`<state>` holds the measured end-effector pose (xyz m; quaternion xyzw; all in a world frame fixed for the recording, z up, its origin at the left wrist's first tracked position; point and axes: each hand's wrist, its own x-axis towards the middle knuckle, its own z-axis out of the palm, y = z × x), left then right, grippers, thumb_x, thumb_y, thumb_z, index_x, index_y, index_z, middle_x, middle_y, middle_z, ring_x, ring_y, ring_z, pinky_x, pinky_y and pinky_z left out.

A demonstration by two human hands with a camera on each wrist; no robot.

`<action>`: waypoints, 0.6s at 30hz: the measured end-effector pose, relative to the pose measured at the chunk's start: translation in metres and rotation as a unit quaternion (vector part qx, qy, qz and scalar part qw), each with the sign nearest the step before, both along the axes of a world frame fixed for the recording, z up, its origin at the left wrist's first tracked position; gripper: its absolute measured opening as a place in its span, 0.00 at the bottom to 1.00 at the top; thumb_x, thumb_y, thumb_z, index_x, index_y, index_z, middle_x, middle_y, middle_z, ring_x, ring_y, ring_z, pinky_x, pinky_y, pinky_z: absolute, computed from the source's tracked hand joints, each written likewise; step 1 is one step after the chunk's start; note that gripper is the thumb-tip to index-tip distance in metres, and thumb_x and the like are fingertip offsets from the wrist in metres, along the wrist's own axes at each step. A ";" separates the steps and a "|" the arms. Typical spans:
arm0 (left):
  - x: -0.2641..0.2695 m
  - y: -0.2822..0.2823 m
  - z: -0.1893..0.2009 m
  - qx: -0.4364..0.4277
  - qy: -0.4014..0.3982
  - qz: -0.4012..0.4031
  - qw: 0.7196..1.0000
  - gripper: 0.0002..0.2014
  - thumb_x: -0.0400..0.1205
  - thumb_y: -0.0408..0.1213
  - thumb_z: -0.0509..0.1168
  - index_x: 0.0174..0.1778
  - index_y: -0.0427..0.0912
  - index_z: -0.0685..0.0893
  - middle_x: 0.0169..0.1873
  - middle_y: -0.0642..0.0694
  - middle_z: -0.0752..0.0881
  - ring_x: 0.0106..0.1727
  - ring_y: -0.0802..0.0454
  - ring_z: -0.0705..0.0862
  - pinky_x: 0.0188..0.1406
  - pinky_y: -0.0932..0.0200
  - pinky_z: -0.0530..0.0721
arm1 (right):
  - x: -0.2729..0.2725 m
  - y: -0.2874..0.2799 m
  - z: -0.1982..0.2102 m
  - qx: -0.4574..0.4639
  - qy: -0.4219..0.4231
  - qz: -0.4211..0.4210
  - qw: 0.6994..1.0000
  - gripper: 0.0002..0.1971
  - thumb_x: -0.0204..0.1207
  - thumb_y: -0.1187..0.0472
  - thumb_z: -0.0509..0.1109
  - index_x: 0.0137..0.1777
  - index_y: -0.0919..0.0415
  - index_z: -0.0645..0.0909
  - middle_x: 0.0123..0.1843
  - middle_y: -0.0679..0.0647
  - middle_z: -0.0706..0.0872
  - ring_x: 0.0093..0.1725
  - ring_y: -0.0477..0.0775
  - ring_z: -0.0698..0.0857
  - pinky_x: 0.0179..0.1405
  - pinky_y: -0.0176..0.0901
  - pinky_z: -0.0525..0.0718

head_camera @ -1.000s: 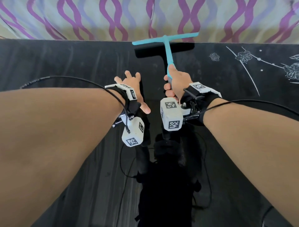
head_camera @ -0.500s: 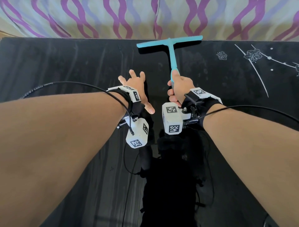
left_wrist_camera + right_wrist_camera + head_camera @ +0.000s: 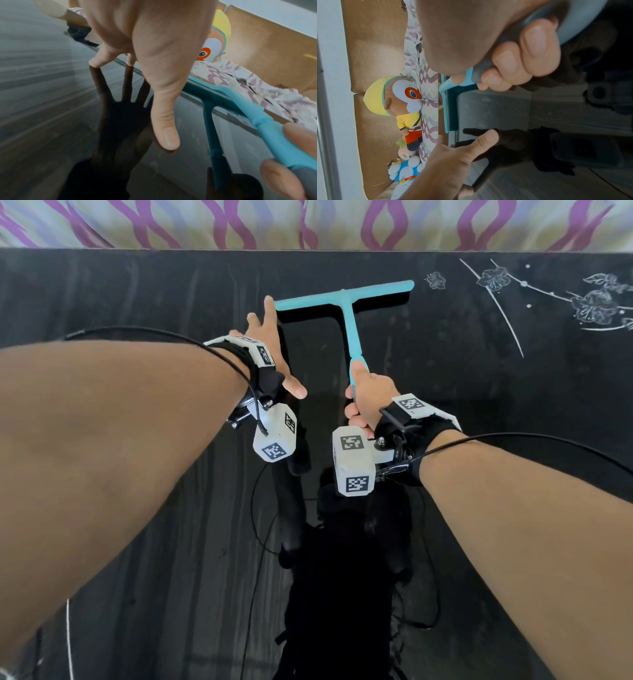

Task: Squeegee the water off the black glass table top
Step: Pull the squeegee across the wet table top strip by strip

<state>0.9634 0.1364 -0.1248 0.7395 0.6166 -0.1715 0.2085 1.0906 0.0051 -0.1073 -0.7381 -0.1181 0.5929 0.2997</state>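
A teal T-shaped squeegee [image 3: 344,297] lies across the far middle of the black glass table top [image 3: 137,296], its blade meeting its own reflection a little inside the far edge. My right hand [image 3: 370,398] grips the grey end of the handle, thumb along the top; the right wrist view shows the fingers [image 3: 522,54] curled round the handle and the blade [image 3: 446,108] ahead. My left hand [image 3: 270,347] is spread flat-fingered left of the blade. Its fingertips [image 3: 96,62] touch the glass, and it holds nothing. The squeegee [image 3: 257,117] passes to its right.
Purple-waved fabric [image 3: 308,224] lies beyond the far edge, with plush toys [image 3: 402,101] against a brown panel. White flower drawings [image 3: 589,302] mark the glass at far right. Sensor cables [image 3: 154,332] arc over both forearms. The glass shows streaks and dark reflections of my arms.
The squeegee blade has come from the far edge toward me onto the glass. My left hand has reached farther forward, its fingertips now beside the blade's left end.
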 end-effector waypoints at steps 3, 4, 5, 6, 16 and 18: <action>-0.003 -0.013 0.001 0.019 -0.001 0.016 1.000 0.73 0.56 0.55 0.84 0.84 0.49 0.36 0.84 0.39 0.49 0.79 0.24 0.60 0.75 0.30 0.63 | -0.009 -0.014 0.002 -0.018 -0.005 -0.007 1.000 0.26 0.83 0.36 0.52 0.39 0.59 0.72 0.21 0.52 0.71 0.10 0.47 0.63 0.12 0.31 0.64; -0.005 -0.020 -0.001 0.031 0.001 0.013 0.999 0.71 0.58 0.57 0.83 0.84 0.47 0.38 0.84 0.39 0.51 0.78 0.25 0.62 0.75 0.31 0.65 | -0.012 -0.019 0.003 -0.025 -0.005 -0.009 1.000 0.26 0.83 0.36 0.52 0.38 0.58 0.72 0.20 0.52 0.71 0.10 0.47 0.63 0.12 0.30 0.64; -0.009 -0.027 -0.003 0.043 0.000 0.008 0.999 0.68 0.61 0.59 0.81 0.85 0.46 0.40 0.84 0.39 0.52 0.78 0.26 0.63 0.75 0.32 0.65 | -0.016 -0.025 0.005 -0.032 -0.003 -0.012 0.999 0.26 0.83 0.36 0.53 0.37 0.58 0.71 0.19 0.51 0.70 0.10 0.48 0.63 0.13 0.29 0.65; -0.013 -0.035 -0.006 0.055 -0.008 0.003 0.998 0.63 0.65 0.59 0.78 0.85 0.45 0.41 0.84 0.40 0.52 0.78 0.27 0.63 0.75 0.33 0.65 | -0.020 -0.031 0.006 -0.036 0.000 -0.014 0.999 0.26 0.83 0.36 0.53 0.37 0.58 0.71 0.17 0.51 0.69 0.09 0.48 0.62 0.14 0.28 0.65; -0.052 -0.120 0.001 0.013 -0.063 -0.031 0.997 0.48 0.76 0.51 0.70 0.85 0.50 0.45 0.85 0.49 0.48 0.82 0.33 0.54 0.73 0.29 0.66 | -0.053 -0.103 0.014 -0.053 0.028 -0.055 0.997 0.25 0.84 0.39 0.55 0.35 0.59 0.70 0.12 0.47 0.68 0.12 0.46 0.64 0.16 0.29 0.62; -0.057 -0.137 0.006 -0.001 -0.065 -0.035 0.997 0.55 0.71 0.51 0.75 0.85 0.52 0.43 0.85 0.50 0.48 0.82 0.32 0.53 0.73 0.29 0.66 | -0.060 -0.118 0.015 -0.058 0.031 -0.067 0.996 0.24 0.84 0.40 0.56 0.36 0.59 0.70 0.12 0.46 0.69 0.13 0.45 0.65 0.16 0.28 0.62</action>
